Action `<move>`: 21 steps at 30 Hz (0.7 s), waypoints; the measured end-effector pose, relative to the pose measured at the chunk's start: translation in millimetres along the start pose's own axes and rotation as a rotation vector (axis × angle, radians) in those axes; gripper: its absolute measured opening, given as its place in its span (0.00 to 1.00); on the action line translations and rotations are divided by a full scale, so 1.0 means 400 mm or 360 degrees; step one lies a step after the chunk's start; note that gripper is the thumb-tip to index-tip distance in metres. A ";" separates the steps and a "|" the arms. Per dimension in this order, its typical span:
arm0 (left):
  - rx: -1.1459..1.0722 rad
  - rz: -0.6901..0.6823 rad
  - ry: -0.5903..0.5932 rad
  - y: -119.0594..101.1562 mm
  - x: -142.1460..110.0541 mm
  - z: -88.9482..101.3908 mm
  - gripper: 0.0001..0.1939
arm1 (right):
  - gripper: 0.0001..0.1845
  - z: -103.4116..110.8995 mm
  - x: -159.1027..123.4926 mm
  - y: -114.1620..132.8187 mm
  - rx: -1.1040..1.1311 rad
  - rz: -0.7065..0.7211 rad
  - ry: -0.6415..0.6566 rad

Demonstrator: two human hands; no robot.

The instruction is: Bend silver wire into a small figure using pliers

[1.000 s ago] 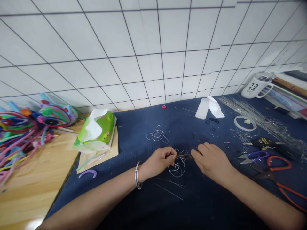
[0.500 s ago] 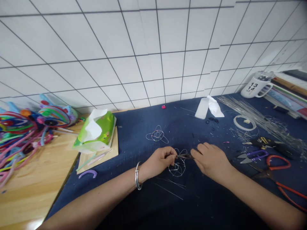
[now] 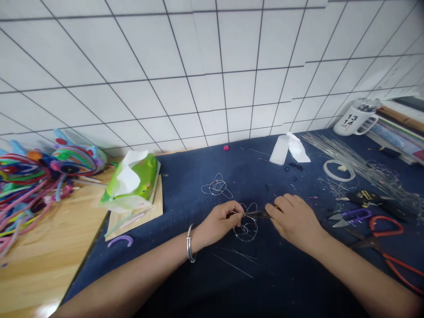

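Observation:
My left hand (image 3: 222,221) is closed, thumb and forefinger pinching a silvery wire piece (image 3: 247,238) bent into a ring with loops inside. My right hand (image 3: 294,221) wraps round dark pliers (image 3: 260,214); the handles are mostly hidden in my palm. The tip of the pliers reaches the wire close to my left fingertips. Behind my left hand, a second looped wire piece (image 3: 217,187) lies on the dark blue cloth (image 3: 185,176). A few straight wires (image 3: 233,265) lie in front of my hands.
Purple-handled scissors (image 3: 351,217), large orange-handled scissors (image 3: 374,243), a wire coil (image 3: 338,170) and a bundle of straight wires (image 3: 334,148) lie to the right. A white mug (image 3: 353,119) stands behind them. On the left are a green tissue pack (image 3: 145,176) and colourful pipe cleaners (image 3: 29,198).
My right hand and the pliers have shifted slightly up and to the right. My left hand keeps its pinch on the wire piece, nearly unmoved.

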State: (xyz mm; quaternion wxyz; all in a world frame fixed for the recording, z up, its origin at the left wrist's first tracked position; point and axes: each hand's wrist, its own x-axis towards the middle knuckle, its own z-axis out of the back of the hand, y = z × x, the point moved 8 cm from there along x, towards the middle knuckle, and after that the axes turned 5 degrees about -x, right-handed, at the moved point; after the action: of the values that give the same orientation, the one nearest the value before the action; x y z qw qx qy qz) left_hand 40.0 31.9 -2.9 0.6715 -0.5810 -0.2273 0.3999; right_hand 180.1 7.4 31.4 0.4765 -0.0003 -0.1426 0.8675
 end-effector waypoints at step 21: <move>0.0089 -0.0048 0.0044 -0.011 0.001 -0.007 0.07 | 0.12 -0.002 -0.006 0.017 -0.0105 0.0076 -0.0042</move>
State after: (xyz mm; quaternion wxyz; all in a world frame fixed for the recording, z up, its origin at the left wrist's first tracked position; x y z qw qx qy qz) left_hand 43.6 30.6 0.8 0.6965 -0.5639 -0.2153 0.3879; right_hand 176.0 2.1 28.6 0.4534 -0.0078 -0.1773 0.8735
